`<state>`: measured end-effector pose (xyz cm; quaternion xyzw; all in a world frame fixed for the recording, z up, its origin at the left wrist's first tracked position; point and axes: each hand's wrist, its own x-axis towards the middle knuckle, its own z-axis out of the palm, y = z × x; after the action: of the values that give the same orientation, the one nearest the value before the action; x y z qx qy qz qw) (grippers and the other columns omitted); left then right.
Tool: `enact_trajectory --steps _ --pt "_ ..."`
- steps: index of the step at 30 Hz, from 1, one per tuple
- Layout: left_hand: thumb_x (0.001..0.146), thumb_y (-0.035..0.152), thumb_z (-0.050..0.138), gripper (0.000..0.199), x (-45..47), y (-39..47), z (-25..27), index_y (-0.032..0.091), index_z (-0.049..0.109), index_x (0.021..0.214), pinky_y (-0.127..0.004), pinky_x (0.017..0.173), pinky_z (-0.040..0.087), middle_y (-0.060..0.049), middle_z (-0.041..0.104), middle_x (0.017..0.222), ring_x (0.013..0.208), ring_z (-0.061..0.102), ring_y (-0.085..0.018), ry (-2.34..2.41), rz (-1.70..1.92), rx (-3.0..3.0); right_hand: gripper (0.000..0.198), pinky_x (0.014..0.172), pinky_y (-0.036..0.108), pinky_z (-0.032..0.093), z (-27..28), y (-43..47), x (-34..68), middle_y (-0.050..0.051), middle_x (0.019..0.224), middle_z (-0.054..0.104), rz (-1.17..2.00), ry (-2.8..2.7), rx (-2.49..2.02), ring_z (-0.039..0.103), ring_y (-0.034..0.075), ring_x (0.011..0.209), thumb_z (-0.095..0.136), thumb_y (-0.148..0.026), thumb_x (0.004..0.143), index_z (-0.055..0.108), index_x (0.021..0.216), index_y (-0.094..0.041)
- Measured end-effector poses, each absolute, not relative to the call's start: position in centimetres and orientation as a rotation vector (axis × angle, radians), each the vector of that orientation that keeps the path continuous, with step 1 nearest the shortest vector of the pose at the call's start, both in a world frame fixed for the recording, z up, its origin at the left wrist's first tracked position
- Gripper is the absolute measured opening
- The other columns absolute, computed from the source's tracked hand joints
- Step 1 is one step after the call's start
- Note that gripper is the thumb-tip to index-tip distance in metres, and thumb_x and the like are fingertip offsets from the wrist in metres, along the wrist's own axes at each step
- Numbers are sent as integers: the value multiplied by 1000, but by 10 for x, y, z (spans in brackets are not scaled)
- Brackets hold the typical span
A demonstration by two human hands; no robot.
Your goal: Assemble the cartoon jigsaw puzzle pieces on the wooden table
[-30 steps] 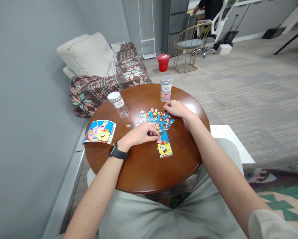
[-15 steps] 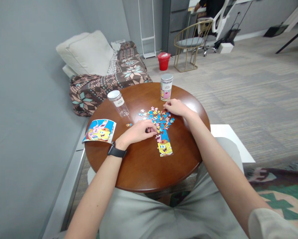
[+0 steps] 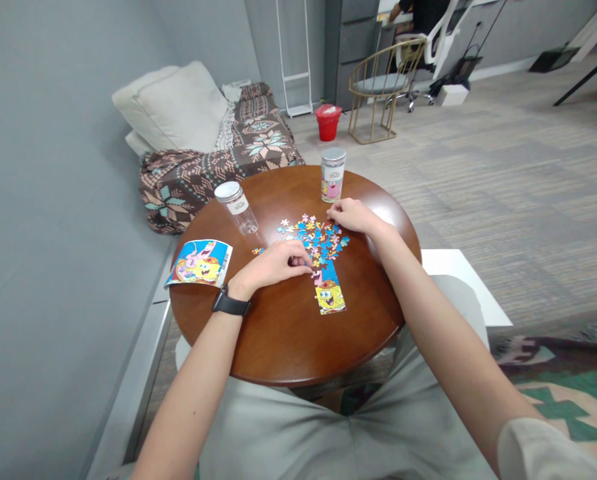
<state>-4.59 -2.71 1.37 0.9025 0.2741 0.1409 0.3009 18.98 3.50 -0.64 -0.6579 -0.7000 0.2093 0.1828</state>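
Note:
A partly joined jigsaw puzzle [image 3: 330, 297] with a yellow cartoon face lies flat on the round brown table [image 3: 278, 340]. Beyond it spreads a heap of loose puzzle pieces [image 3: 318, 237], mostly blue, pink and yellow. My left hand [image 3: 284, 261], with a black watch at the wrist, is at the upper left edge of the joined part, fingers curled and pinched; what they hold, if anything, is too small to make out. My right hand [image 3: 351, 216] rests at the far right of the heap, fingertips closed together and partly hidden.
A clear jar [image 3: 238, 208] with a white lid stands left of the heap, and a labelled jar [image 3: 332, 176] behind it. The picture sheet [image 3: 200, 263] overhangs the table's left edge. A covered sofa [image 3: 218, 147], red bin [image 3: 328, 123] and gold chair [image 3: 383, 90] are farther back, near a seated person.
My left hand has drawn back slightly to the left, away from the joined puzzle. My right hand stays almost in place.

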Motion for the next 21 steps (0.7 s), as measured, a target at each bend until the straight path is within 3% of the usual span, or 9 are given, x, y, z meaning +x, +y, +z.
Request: enact_trajectory --steps 15,21 --pt "85 28 61 16 -41 -31 16 20 75 85 -25 75 45 -3 65 87 79 60 -13 665 248 2437 25 77 24 46 -3 33 188 7 88 73 600 -1976 -1874 66 18 85 49 -31 89 70 85 -17" --pt "74 49 71 32 -39 -35 15 19 71 86 -27 74 42 -1 60 82 76 55 -14 638 249 2466 26 75 24 46 -6 35 190 7 85 73 584 -1986 -1866 65 18 82 49 -31 88 70 84 -17"
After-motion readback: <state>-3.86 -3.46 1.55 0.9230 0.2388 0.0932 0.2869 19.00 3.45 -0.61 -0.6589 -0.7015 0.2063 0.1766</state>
